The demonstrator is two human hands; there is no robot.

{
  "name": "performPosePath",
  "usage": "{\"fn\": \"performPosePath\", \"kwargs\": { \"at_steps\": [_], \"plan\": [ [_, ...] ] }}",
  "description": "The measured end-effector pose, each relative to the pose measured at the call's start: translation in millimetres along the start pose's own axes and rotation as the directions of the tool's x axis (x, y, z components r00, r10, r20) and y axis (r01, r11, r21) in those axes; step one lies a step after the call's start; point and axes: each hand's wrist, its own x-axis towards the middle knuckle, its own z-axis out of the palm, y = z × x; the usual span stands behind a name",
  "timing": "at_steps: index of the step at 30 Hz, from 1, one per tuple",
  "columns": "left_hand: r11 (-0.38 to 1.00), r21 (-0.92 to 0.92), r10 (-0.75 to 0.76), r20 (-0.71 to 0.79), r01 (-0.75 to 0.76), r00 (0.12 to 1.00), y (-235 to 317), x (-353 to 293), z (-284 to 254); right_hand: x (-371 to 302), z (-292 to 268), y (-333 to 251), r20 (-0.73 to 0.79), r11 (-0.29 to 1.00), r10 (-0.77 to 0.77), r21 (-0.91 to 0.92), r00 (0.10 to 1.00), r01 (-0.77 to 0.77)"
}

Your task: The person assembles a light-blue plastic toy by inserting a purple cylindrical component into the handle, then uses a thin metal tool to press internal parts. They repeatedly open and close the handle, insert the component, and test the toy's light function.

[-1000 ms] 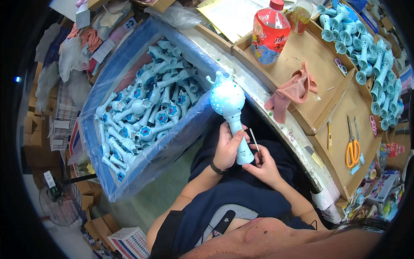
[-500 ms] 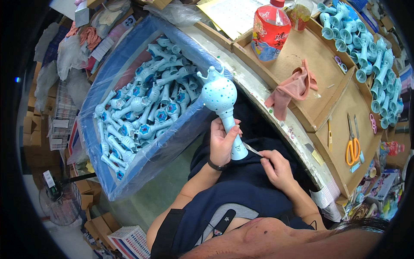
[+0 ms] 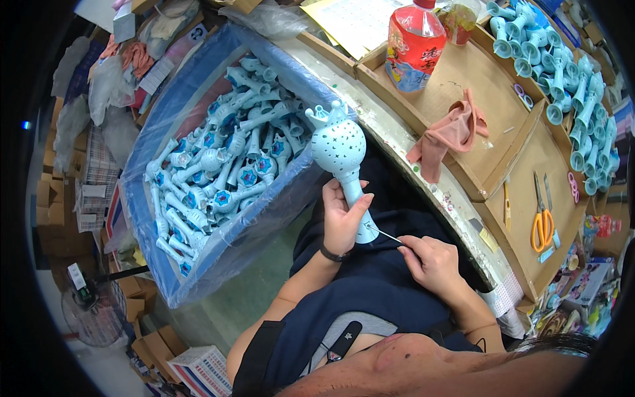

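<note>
A light blue plastic wand [image 3: 338, 147], with a crown on a round head full of small star-shaped holes, is tilted with its flared end toward my lap. My left hand [image 3: 340, 221] is closed round its handle. Between the thumb and fingers of my right hand [image 3: 428, 263] is a slim metal tool [image 3: 389, 236]. Its tip meets the side of the wand's flared base; its exact kind does not show. To the left, a bin [image 3: 159, 264] lined with blue plastic film holds many similar wand pieces [image 3: 225, 159].
On the worktable [image 3: 463, 228] to the right are cardboard trays [image 3: 503, 155]. A pink cloth [image 3: 450, 135], a red-labelled bottle [image 3: 415, 49], orange-handled scissors [image 3: 542, 228] and a yellow cutter [image 3: 507, 206] lie or stand there. More blue pieces [image 3: 562, 73] are heaped at the far right.
The wand has turned a little about its length in my left hand. My right hand has shifted slightly, and the metal tool now appears edge-on and thinner at the wand's base.
</note>
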Motion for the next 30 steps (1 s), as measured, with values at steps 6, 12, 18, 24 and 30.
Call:
{"fn": "performPosePath", "kwargs": {
  "at_steps": [6, 12, 18, 24, 30],
  "plan": [
    [0.997, 0.071, -0.016, 0.034, 0.013, 0.999, -1.9, -1.3, -0.3, 7.0, -1.5, 6.9, 0.171, 0.972, 0.115, 0.182, 0.979, -0.147],
    [0.9, 0.413, 0.082, 0.146, -0.136, 0.986, -13.3, -6.0, -8.1, 17.8, 8.5, 47.3, 0.882, -0.026, 0.165, 0.451, 0.441, -0.892],
    [0.828, 0.519, 0.134, 0.188, -0.214, 0.973, -19.6, -7.2, -14.2, 11.5, 30.9, 63.6, 0.948, -0.678, -0.221, 0.021, 0.231, -0.735],
    [0.844, 0.505, 0.113, 0.159, -0.179, 0.981, -14.1, -7.2, -10.6, 8.8, 27.7, 39.3, 0.669, 0.447, 0.214, 0.581, 0.712, -0.68],
    [0.896, 0.444, -0.059, 0.086, 0.015, 0.995, -8.2, -1.0, -10.1, -1.5, 30.9, 34.2, 0.205, 0.972, -0.176, -0.119, 0.963, 0.203]
  ]
}}
